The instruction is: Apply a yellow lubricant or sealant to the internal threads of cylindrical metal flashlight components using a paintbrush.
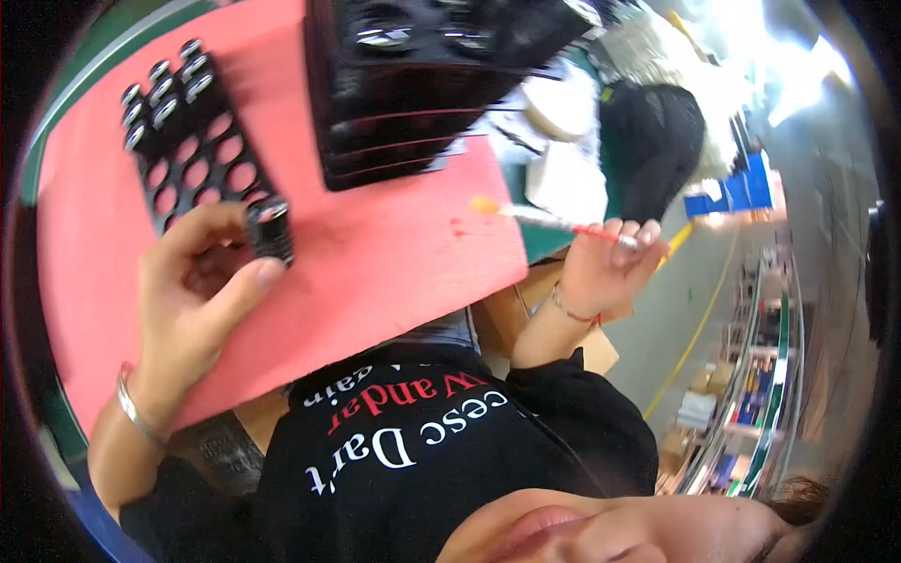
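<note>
My left hand (202, 272) pinches a small black ribbed cylinder (271, 232) with a shiny end between thumb and fingers, above the pink mat (375, 253). Just beyond that hand lies a black tray with round holes (178, 150). Several shiny black cylinders (162, 89) stand in the tray's far end, while its nearer holes show pink through them. My right hand (615, 267), raised at the mat's right edge, grips a slim brush (554, 222) by its red handle. The brush's yellowish bristles (485, 205) point left over the mat, apart from the cylinder.
A tall stack of black trays (385, 122) stands on the mat at the far middle. To its right are a white block (567, 178), a pale roll (556, 108) and a black bag-like thing (652, 141). A blue bin (737, 192) and loaded shelving (751, 375) lie farther right.
</note>
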`<state>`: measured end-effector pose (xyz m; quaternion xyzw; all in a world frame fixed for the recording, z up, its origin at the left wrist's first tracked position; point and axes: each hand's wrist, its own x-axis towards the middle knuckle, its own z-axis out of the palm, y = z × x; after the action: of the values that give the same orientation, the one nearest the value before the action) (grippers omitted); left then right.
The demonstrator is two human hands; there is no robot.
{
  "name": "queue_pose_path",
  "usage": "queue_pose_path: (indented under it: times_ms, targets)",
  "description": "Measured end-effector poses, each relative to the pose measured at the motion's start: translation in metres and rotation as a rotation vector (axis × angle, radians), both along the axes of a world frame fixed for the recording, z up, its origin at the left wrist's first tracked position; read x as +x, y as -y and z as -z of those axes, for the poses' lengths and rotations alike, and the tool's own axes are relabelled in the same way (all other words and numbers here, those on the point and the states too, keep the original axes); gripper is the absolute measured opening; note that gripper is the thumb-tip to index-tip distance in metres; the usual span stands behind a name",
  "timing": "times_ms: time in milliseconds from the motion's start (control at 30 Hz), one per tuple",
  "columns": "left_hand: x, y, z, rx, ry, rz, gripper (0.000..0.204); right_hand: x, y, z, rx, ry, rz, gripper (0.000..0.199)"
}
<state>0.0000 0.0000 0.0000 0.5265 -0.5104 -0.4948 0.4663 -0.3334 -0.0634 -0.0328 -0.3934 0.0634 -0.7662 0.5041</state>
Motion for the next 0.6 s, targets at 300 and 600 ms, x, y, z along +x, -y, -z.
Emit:
queue_pose_path:
  times_ms: [300, 600]
  targets:
    - [0.009, -0.006, -0.009, 0.078, -0.056, 0.016, 0.024, 0.064, -0.019, 0.009, -0.044, -0.246, 0.106, 0.033]
    - [0.006, -0.002, 0.004, 0.036, -0.092, 0.075, 0.024, 0.063, -0.017, 0.012, -0.075, -0.354, 0.151, 0.033]
